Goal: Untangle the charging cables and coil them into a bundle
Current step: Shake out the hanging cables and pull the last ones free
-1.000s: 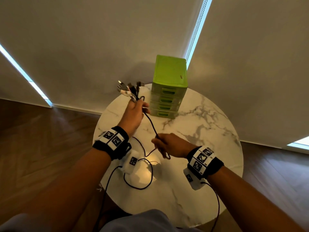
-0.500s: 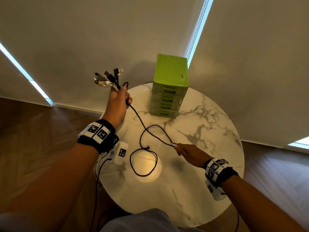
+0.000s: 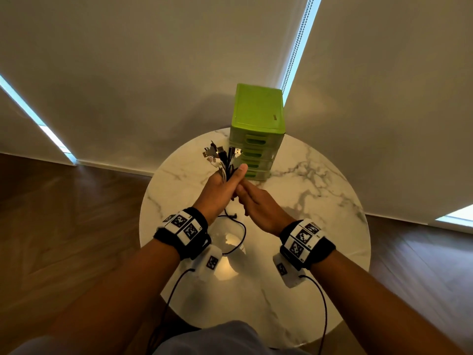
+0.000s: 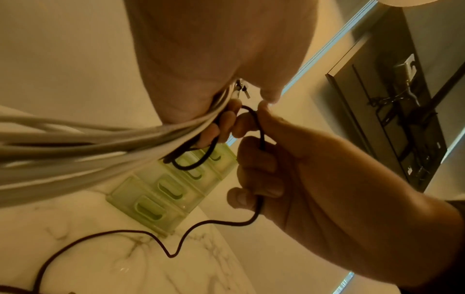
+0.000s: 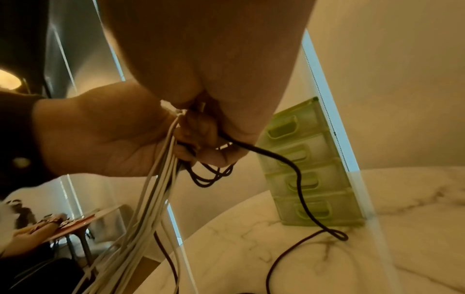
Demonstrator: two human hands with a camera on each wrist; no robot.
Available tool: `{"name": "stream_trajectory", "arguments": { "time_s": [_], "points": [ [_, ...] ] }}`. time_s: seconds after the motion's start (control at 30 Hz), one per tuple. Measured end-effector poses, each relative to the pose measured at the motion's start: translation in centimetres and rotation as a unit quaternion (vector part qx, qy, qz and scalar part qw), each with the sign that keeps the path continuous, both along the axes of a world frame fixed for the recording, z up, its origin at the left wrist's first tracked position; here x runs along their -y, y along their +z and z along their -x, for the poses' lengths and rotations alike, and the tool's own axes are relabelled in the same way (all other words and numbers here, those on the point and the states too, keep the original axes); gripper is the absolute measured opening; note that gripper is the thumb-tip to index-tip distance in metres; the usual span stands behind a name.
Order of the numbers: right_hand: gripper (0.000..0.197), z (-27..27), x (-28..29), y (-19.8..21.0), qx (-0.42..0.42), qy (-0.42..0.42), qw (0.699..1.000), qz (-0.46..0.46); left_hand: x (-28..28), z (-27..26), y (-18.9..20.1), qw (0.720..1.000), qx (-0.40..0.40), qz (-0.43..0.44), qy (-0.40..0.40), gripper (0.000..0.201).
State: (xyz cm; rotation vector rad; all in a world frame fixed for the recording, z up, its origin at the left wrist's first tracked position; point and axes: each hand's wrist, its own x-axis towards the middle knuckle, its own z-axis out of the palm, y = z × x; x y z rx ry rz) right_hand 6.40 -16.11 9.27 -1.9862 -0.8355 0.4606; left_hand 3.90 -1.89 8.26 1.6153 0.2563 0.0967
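Cables [image 3: 222, 163] bunched in left hand [image 3: 217, 193]; right-hand fingers [image 4: 254, 159] pinch black strand [image 4: 260, 135].

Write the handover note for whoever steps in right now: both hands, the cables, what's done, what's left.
Left hand: grips the bunch of white and black charging cables below their plugs, above the round marble table.
Right hand: holds the thin black cable beside the left fingers.
Done: plug ends gathered, short black loops formed.
Left: black cable's tail lies on the table before the green drawer unit; white strands hang loose, uncoiled.
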Motion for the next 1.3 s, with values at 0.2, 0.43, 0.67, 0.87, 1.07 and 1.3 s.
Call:
{"name": "stream_trajectory", "arguments": {
  "time_s": [0.2, 0.43, 0.67, 0.87, 1.07, 1.3],
  "points": [
    [0.035, -0.3, 1.2, -1.8, -0.021, 0.056, 0.994, 0.096, -2.4, -1.8, -1.5, 0.997, -0.006, -0.048, 0.066, 0.029],
    [0.042, 0.6, 6.8, -7.1, -0.125, 0.023, 0.978, 0.167, -8.0, -2.4, 0.9, 0.985, 0.073, 0.021, 0.152, 0.022],
    [0.029, -1.7, 9.2, -8.5, -0.111, -0.075, 0.950, 0.283, -8.7, -0.8, 2.0, 0.977, 0.115, 0.019, 0.176, 0.020],
    [0.034, -3.4, 3.8, -4.1, 0.034, -0.168, 0.970, 0.172, -3.1, 1.6, -0.3, 0.992, 0.020, -0.121, 0.030, 0.022],
    [0.032, -1.2, 0.2, -0.4, 0.058, -0.036, 0.995, 0.073, -0.7, 0.9, 0.0, 0.999, -0.021, -0.030, -0.007, 0.038],
    [0.026, 0.8, 0.8, -0.7, -0.024, 0.014, 0.999, 0.033, -1.7, 0.7, 0.8, 0.989, -0.112, 0.090, -0.041, 0.028]
  ]
}}
